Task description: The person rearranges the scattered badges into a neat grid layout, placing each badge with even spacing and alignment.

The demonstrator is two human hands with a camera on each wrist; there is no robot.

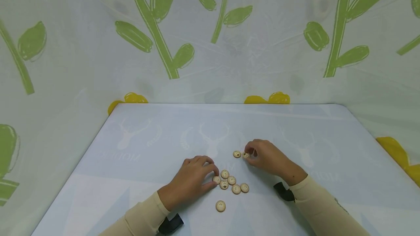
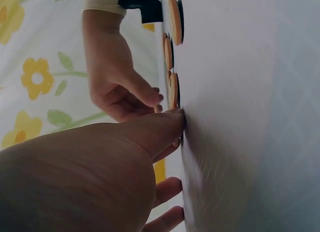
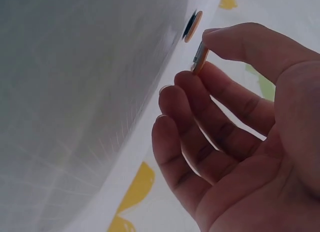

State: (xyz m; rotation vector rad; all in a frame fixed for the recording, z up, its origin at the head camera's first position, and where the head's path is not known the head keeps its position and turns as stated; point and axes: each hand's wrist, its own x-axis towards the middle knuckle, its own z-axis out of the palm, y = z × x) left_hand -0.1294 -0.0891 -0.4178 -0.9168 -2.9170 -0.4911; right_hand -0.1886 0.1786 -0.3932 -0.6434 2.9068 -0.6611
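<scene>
My right hand (image 1: 267,156) pinches a small round wooden disc (image 1: 246,155) between thumb and fingers. In the right wrist view this held disc (image 3: 201,57) is seen edge-on, with a grey piece on its back. Just left of it another wooden disc (image 1: 237,154), with a face drawn on it, lies on the table. Lower down, my left hand (image 1: 195,177) has thumb and index finger at the edges of a disc (image 1: 216,180), the leftmost of a cluster. The left wrist view shows the thumb (image 2: 170,123) low against the tabletop, partly hiding the discs.
Several more face discs, among them one (image 1: 224,174) at the top of the cluster, lie close together on the pale printed table (image 1: 157,130). A single disc (image 1: 220,206) lies apart, nearer the front. Behind the table hangs a flower-printed curtain (image 1: 262,57).
</scene>
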